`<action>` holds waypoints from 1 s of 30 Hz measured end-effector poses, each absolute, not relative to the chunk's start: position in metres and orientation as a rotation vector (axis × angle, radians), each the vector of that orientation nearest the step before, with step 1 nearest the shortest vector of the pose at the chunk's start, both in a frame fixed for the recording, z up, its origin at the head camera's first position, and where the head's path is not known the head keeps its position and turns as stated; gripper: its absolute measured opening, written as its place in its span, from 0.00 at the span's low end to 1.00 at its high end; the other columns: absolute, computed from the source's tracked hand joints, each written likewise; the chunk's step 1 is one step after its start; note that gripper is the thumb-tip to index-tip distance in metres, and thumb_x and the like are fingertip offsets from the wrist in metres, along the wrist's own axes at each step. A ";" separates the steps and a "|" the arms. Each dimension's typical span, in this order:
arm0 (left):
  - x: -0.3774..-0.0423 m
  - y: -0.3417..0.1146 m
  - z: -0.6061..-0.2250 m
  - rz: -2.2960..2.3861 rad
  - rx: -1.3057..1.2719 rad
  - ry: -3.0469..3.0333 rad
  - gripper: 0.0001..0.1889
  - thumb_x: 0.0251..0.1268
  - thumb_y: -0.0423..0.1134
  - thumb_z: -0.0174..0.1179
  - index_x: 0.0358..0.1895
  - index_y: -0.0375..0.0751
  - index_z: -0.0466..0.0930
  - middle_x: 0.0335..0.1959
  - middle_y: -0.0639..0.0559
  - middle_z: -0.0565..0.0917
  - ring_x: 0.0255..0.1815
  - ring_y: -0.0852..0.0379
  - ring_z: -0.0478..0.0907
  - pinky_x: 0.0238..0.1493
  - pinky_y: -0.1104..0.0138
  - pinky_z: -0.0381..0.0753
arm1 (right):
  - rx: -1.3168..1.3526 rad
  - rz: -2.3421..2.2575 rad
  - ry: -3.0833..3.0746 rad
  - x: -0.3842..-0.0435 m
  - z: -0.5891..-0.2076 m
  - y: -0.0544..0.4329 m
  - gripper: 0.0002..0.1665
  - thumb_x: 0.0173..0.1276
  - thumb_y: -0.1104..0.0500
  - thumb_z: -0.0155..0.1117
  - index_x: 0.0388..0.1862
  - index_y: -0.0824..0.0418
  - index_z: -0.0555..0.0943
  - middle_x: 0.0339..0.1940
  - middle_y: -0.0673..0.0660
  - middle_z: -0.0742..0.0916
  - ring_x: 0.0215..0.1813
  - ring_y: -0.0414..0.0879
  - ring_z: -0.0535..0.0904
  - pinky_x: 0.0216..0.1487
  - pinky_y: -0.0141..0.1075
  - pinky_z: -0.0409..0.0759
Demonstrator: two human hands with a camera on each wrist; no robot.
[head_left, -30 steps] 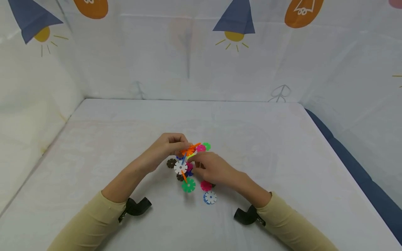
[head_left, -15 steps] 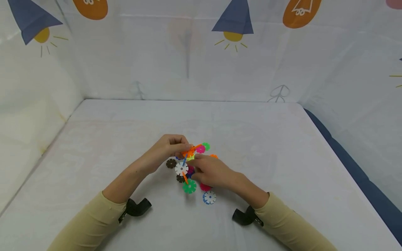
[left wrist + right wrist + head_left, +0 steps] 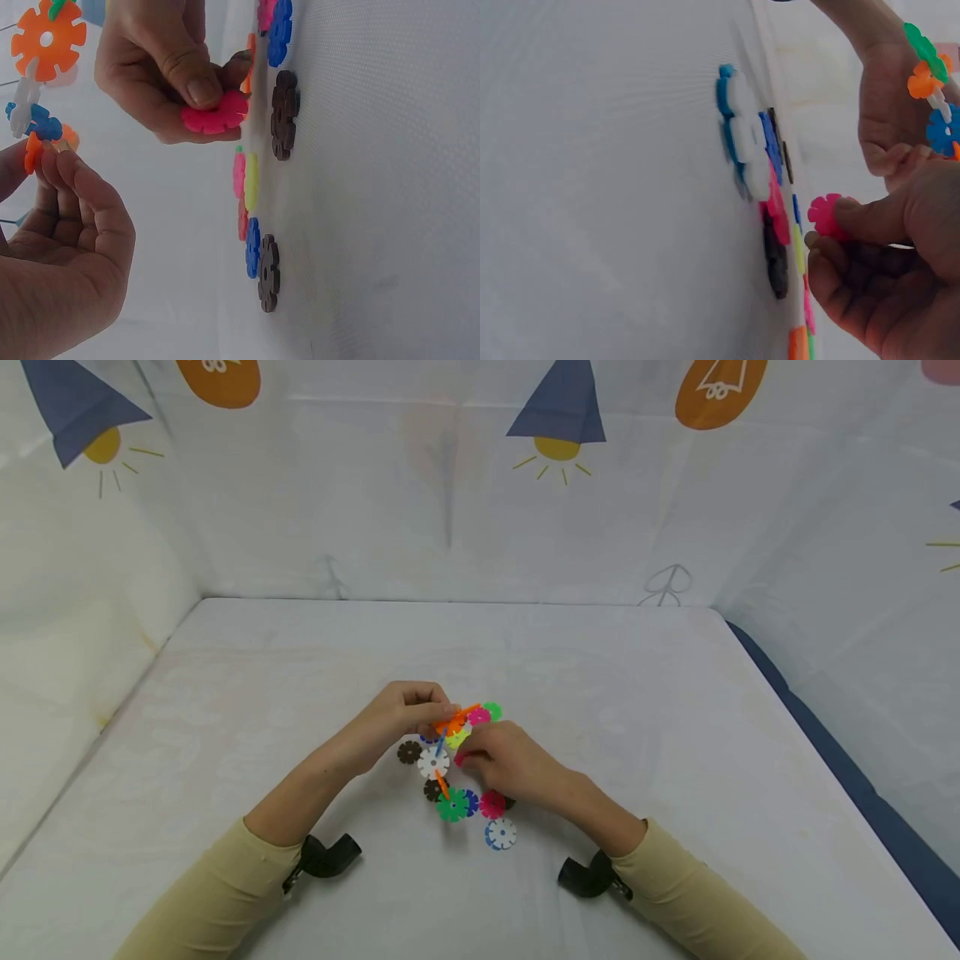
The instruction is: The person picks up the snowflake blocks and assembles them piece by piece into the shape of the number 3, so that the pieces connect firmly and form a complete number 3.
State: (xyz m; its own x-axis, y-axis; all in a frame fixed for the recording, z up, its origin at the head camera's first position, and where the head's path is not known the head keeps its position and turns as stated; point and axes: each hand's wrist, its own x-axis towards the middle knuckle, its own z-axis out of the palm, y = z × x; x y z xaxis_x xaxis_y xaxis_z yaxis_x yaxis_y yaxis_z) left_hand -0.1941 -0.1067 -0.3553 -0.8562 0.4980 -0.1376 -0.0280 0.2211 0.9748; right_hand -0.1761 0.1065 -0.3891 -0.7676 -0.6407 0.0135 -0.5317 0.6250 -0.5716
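My left hand [image 3: 397,718] pinches the orange end of a short chain of notched plastic discs. A blue disc [image 3: 46,126], a white disc [image 3: 433,763], another orange disc [image 3: 49,39] and a green disc [image 3: 452,805] follow along the chain, slotted edge to edge. Just to the right, my right hand [image 3: 517,764] pinches a bright pink notched disc [image 3: 826,212] between thumb and fingers, raised off the table. In the left wrist view this pink disc [image 3: 217,112] is apart from the chain. The orange disc in my left hand is partly covered by the fingers.
Loose discs lie around and below my hands: a brown disc [image 3: 409,752], a dark blue disc [image 3: 471,803], a second pink disc [image 3: 492,803], a white disc [image 3: 501,833] over a blue one, and a yellow disc [image 3: 457,739]. The white table [image 3: 637,693] meets fabric walls.
My right hand has picked up the pink disc from among the loose ones and raised it slightly. The dark blue disc now shows more fully. My left hand and the chain have barely moved.
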 end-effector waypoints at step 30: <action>-0.196 -0.105 -0.353 1.715 0.394 2.099 0.14 0.71 0.46 0.57 0.36 0.37 0.79 0.30 0.50 0.80 0.34 0.50 0.77 0.44 0.61 0.81 | -0.603 -1.530 2.491 -0.197 -0.364 0.134 0.12 0.73 0.60 0.60 0.54 0.57 0.82 0.31 0.65 0.86 0.27 0.48 0.80 0.33 0.43 0.85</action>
State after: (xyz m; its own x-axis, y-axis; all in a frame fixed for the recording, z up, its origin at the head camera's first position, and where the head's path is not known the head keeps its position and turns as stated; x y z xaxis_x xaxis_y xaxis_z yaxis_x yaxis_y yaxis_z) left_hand -0.1965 -0.1053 -0.3527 -0.8803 0.4570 -0.1273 -0.0338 0.2072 0.9777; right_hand -0.1972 0.1343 -0.3642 -0.9066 -0.4150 0.0762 -0.2556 0.3965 -0.8817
